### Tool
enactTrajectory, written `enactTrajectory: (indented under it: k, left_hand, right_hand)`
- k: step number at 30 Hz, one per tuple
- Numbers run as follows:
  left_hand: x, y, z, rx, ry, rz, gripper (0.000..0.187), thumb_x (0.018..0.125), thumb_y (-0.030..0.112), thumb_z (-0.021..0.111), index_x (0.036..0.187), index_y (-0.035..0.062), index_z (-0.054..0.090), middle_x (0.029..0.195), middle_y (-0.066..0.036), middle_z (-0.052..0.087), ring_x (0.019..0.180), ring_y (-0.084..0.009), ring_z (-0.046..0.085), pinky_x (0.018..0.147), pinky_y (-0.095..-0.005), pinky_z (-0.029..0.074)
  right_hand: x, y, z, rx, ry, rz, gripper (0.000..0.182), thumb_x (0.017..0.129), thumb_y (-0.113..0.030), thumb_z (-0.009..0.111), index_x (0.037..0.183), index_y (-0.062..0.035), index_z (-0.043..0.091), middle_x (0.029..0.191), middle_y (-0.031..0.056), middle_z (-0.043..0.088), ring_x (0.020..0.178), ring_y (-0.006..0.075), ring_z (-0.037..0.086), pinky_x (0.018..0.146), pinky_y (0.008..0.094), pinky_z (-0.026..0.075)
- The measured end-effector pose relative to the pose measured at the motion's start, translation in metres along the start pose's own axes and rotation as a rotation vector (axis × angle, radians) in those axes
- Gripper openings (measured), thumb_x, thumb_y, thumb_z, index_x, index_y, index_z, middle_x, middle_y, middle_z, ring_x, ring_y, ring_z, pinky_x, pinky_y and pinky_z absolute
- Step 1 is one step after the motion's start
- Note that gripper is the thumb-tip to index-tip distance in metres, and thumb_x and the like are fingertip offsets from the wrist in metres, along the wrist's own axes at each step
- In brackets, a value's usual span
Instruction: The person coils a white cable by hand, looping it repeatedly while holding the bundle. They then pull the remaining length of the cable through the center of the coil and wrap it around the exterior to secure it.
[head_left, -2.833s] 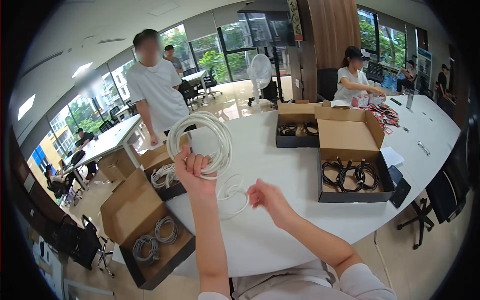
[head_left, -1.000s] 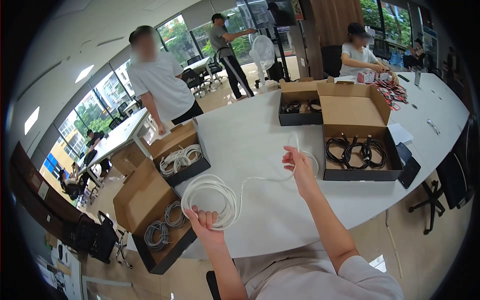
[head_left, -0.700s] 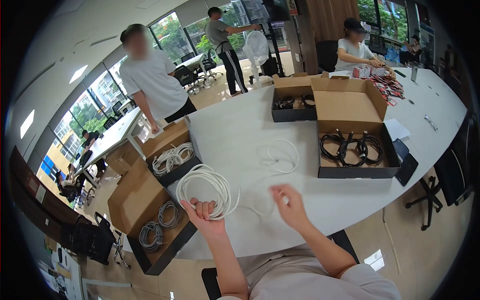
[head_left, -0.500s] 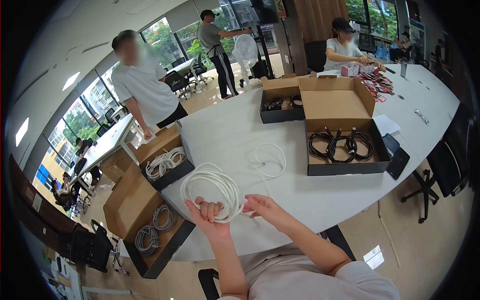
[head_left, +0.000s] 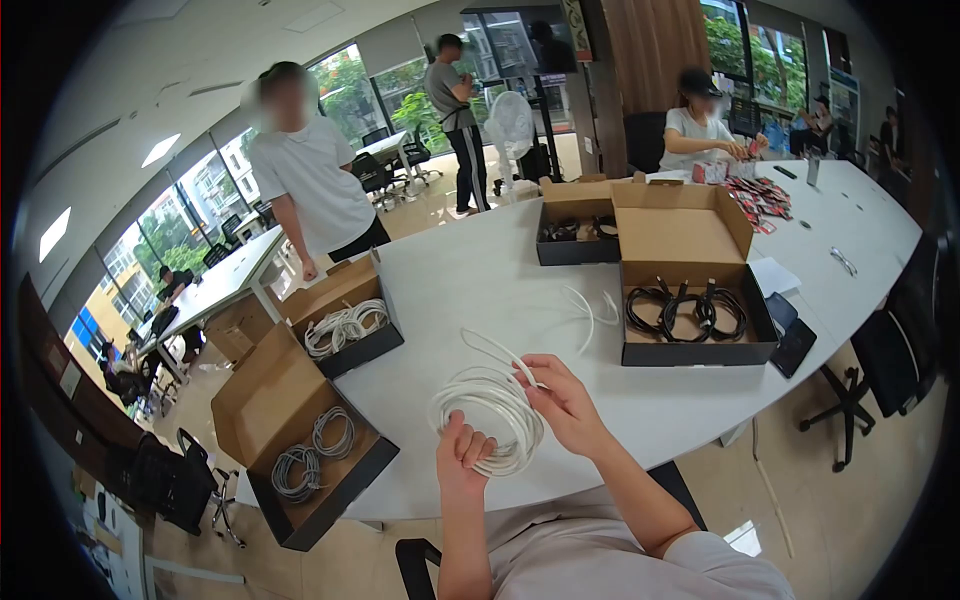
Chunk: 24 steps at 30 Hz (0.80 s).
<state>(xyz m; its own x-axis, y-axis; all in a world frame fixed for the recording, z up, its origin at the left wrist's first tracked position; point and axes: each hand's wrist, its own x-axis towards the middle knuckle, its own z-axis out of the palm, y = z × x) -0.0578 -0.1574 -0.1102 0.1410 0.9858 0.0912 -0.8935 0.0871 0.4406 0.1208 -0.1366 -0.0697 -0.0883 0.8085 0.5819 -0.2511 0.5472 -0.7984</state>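
A coil of white cable [head_left: 512,440] hangs in my left hand [head_left: 466,450], whose fingers are wrapped round its lower left side. At the coil's upper right, my right hand [head_left: 560,400] pinches a strand of the same cable. A loose loop stands up above the coil, and the free length curves over the white table [head_left: 450,270] toward the right. Left of my hands, one open box [head_left: 365,350] holds white cables, and a nearer one [head_left: 345,490] holds coiled grey cables.
An open box [head_left: 695,355] with black cables stands at the right, a smaller black-cable box [head_left: 578,252] behind it. A phone [head_left: 793,347] lies near the right edge. One person stands at the left; another sits across the table beside red packets [head_left: 760,203].
Both hands and the coil have moved right in the view. My right hand has risen to the coil's upper side, and the loose cable on the table has shifted. The camera view has tilted slightly.
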Motion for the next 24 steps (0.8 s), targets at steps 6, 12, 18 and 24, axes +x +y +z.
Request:
enactTrajectory:
  k: [6,12,18,24]
  left_hand:
    - [-0.002,0.007,0.009,0.171,0.161,0.13,0.014,0.089,0.004,0.048,0.078,0.0123,0.051,0.047,0.007,0.027,0.038,-0.0056,0.027,0.046,-0.0241,0.028]
    - [0.009,0.005,0.002,0.323,0.374,0.361,0.014,0.084,-0.003,0.054,0.076,0.0069,0.048,0.054,0.003,0.037,0.04,-0.0081,0.03,0.043,-0.0268,0.029]
    - [0.008,0.005,-0.002,0.5,0.422,0.44,0.009,0.083,-0.003,0.058,0.081,0.0026,0.051,0.059,0.0,0.047,0.041,-0.0077,0.035,0.04,-0.0257,0.027]
    - [0.012,0.014,-0.011,0.482,0.371,0.524,0.01,0.082,-0.006,0.056,0.08,0.0023,0.05,0.057,0.0,0.047,0.041,-0.0076,0.035,0.04,-0.0256,0.027]
  right_hand:
    - [-0.01,-0.033,0.009,-0.509,-0.114,-0.117,0.031,0.089,0.003,0.049,0.118,0.0014,0.057,0.1,0.0178,0.062,0.081,0.0263,0.061,0.074,0.027,0.048]
    - [-0.017,-0.021,0.012,-0.48,-0.268,-0.078,0.04,0.086,-0.003,0.057,0.126,-0.0023,0.054,0.099,0.0167,0.063,0.069,0.0285,0.061,0.063,0.031,0.049]
    - [-0.016,-0.005,0.01,-0.481,-0.304,0.08,0.056,0.08,-0.037,0.071,0.119,0.0001,0.057,0.087,0.0136,0.064,0.072,0.0261,0.058,0.073,0.0309,0.049]
    - [-0.004,-0.009,-0.002,-0.554,-0.471,0.155,0.065,0.071,-0.038,0.078,0.114,0.0066,0.058,0.096,0.0213,0.066,0.067,0.0278,0.065,0.066,0.0356,0.05]
